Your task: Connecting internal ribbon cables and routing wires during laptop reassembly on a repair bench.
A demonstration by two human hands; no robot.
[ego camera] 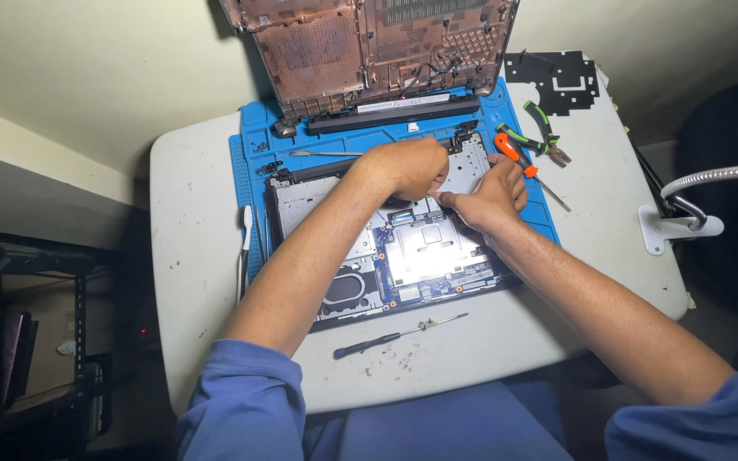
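Note:
An opened laptop base (pixel 403 256) with its bare circuit board lies on a blue work mat (pixel 254 137). My left hand (pixel 403 166) rests curled over the board's far middle, fingers closed; whether it grips a part is hidden. Touching it from the right, my right hand (pixel 489 195) is closed on an orange-handled screwdriver (pixel 514 158), whose shaft sticks out toward the right. The fingertips of both hands meet over the board.
The laptop's removed cover (pixel 369 51) leans upright at the mat's far edge. Green-handled pliers (pixel 544 137) and a black metal bracket (pixel 557 81) lie at the right rear. A black screwdriver (pixel 395 335) lies near the table's front edge. A lamp arm (pixel 711 179) clamps on at right.

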